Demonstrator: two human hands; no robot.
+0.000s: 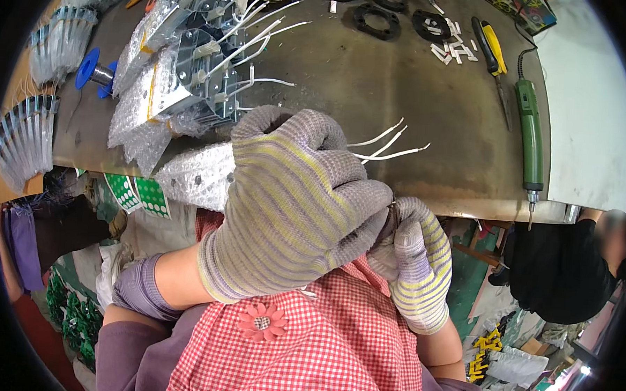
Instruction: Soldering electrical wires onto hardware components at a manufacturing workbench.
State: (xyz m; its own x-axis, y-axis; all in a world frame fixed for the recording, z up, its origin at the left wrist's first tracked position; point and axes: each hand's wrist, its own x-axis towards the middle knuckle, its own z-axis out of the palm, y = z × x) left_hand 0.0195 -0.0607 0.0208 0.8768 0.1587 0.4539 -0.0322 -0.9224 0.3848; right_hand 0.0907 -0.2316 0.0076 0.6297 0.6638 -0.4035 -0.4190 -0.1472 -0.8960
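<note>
My left hand (299, 195), in a grey, yellow-striped knit glove, is closed, its fingers curled toward my right hand. Behind it, a bubble-wrapped piece (198, 176) shows on the left and white wires (388, 150) come out on the right. Whether the left hand grips that piece is hidden. My right hand (418, 263), in a matching glove, is closed in a pinch close against the left fingertips. A tiny dark sliver shows where the fingertips meet; what it is cannot be made out. Both hands are at the front edge of the metal-topped table (454, 153).
Bubble-wrapped metal brackets (185, 78) with white wires are stacked at the back left, beside a blue solder spool (95, 73). Black rings (376, 20) and small white pieces (453, 48) lie behind. A green electric screwdriver (530, 135) and yellow-black pliers (492, 49) lie right. Another person (558, 269) sits right.
</note>
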